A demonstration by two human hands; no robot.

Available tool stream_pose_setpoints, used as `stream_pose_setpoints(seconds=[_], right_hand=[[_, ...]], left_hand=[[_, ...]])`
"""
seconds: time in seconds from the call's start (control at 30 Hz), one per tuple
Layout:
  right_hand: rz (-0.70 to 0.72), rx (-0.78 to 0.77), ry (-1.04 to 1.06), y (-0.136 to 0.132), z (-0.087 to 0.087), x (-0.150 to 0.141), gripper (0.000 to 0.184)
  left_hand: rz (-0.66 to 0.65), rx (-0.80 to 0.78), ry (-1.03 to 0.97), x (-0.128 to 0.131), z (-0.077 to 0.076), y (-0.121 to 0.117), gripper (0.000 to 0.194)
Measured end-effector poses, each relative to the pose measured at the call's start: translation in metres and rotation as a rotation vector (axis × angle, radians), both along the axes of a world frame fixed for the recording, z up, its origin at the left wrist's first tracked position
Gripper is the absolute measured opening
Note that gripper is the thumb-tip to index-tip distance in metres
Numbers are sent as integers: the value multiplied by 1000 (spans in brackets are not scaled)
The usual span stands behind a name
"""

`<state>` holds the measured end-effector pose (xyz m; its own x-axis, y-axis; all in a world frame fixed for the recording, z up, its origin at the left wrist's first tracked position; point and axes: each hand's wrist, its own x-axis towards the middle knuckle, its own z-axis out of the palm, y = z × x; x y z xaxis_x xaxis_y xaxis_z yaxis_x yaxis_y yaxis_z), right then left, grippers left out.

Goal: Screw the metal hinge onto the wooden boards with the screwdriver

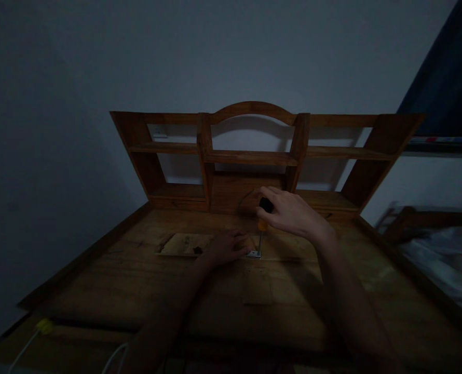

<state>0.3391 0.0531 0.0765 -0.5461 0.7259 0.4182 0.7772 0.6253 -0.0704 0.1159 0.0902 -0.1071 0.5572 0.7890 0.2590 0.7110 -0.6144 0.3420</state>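
In the head view my right hand is closed around a screwdriver with a black and orange handle. Its shaft points down, and the tip meets a small metal plate, perhaps a hinge, on the desk. My left hand lies low beside it, thumb close to the metal plate and fingers against a small wooden piece; dim light blurs the exact grip. Left of that hand is a pale wooden strip with a dark spot. A flat wooden board lies just in front of the plate.
A wooden shelf unit stands along the back of the wooden desk, against the wall. A yellow thing and a white cable are at the front left. Pale plastic-like material lies off to the right.
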Motion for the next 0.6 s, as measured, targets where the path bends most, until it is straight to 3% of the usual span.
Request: stream_pose_setpoints(seconds=[0.13,0.27,0.4,0.5,0.6], right_hand=[[18,-10,3,0,0,0,30],[-53,24,22,-1,-2,-3,44],[70,1,23,-2,-1,-3,28],[59,3,8,-2,-2,-3,25],[-14,18,18,0,-4,-3,39]], left_hand=[[4,-4,-8,0,-1,0,57],[11,-8,-15,0,-2,-1,59],[10,4,0,1,1,-2,58],[-5,-12,-16,2,3,-3,58],[2,-18,-16,1,2,-2,58]])
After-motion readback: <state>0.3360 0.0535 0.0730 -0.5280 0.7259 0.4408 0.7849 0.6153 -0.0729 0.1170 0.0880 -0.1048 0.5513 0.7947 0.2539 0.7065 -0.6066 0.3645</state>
